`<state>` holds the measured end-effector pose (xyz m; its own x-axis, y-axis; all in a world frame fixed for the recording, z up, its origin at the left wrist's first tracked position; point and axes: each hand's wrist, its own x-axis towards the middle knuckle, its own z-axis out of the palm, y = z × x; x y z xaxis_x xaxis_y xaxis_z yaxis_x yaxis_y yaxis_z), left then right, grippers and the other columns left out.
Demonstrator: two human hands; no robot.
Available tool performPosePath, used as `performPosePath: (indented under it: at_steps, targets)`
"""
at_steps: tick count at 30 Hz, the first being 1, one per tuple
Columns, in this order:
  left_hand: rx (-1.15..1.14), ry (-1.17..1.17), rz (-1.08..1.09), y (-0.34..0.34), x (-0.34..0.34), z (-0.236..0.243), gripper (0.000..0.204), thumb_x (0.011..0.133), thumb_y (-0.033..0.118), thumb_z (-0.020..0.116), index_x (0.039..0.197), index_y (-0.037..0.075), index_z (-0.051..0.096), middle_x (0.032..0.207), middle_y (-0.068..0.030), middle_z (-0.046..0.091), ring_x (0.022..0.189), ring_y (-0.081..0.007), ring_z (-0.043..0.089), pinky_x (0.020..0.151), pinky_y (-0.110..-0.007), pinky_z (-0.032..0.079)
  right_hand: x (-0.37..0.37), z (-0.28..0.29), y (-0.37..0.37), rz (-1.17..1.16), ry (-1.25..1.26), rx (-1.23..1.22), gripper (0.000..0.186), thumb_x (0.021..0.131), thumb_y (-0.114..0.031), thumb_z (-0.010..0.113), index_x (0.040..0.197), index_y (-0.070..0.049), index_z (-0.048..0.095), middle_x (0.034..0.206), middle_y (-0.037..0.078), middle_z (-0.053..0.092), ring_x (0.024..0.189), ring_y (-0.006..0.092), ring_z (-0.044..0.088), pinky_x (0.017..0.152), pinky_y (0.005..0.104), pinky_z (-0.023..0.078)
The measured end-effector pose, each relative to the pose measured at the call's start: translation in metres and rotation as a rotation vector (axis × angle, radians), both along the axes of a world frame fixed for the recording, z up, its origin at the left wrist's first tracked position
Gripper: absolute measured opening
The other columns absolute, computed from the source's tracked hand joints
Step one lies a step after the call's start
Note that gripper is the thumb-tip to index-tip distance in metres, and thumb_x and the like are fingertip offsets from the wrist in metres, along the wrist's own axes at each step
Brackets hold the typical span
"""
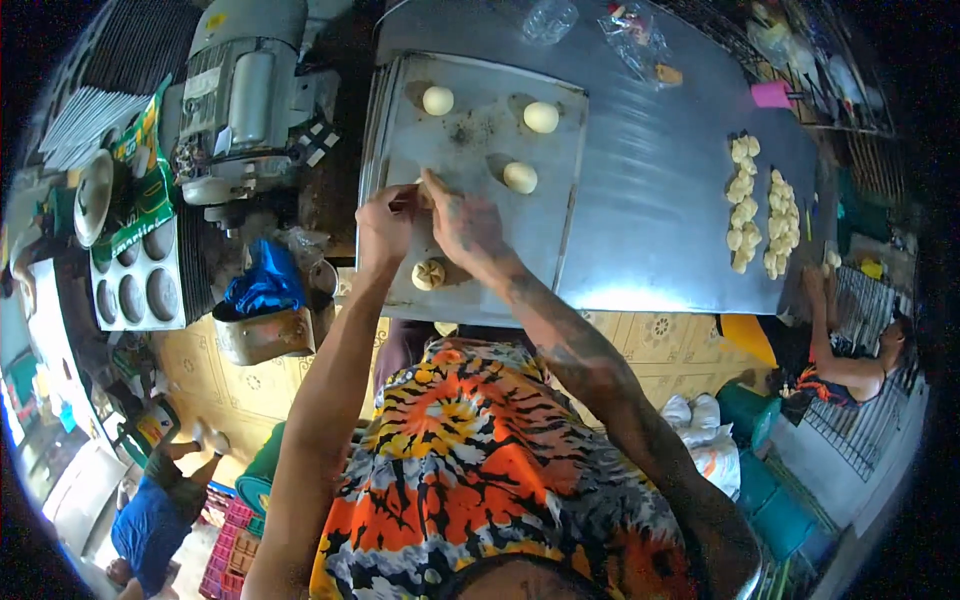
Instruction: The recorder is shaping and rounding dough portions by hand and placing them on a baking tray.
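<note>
I log left hand and right hand close together, both narrow, over tray near its left edge. They hide what's between; can't tell if held. Scored dough: toward tray's near-left corner.

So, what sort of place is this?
Probably a small bakery: dough balls sit on a metal tray, more dough pieces lie in rows, and a muffin pan stands at left.

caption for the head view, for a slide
Left hand and right hand close together above a rectangular grey metal tray bearing smooth, round, pale dough balls and one scored dough ball.
</note>
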<state>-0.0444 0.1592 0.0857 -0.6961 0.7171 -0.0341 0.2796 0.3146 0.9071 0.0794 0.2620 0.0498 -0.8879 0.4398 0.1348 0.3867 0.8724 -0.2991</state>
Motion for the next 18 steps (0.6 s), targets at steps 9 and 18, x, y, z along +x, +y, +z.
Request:
performPosePath:
  at_steps: [9,18]
  targets:
    - [0.125,-0.023,-0.123,-0.015,-0.016,-0.009,0.024,0.085,0.0,0.073,0.108,-0.004,0.076,0.094,-0.0121,0.078,0.077,-0.0209,0.07,0.074,-0.031,0.057,-0.004,0.063,-0.027,-0.254,0.045,-0.19,0.055,0.091,-0.006,0.062,0.146,-0.007,0.059,0.077,0.013,0.073,0.052,0.032,0.064,0.046,0.0442,0.047]
    - [-0.068,-0.041,-0.022,-0.022,-0.017,-0.01,0.023,0.086,-0.001,0.071,0.109,-0.003,0.076,0.091,-0.0121,0.078,0.077,-0.02,0.071,0.072,-0.03,0.057,0.07,0.05,-0.071,-0.157,-0.086,-0.168,0.058,0.091,-0.007,0.066,0.149,-0.011,0.059,0.073,0.012,0.07,0.05,0.0296,0.06,0.047,0.0411,0.047]
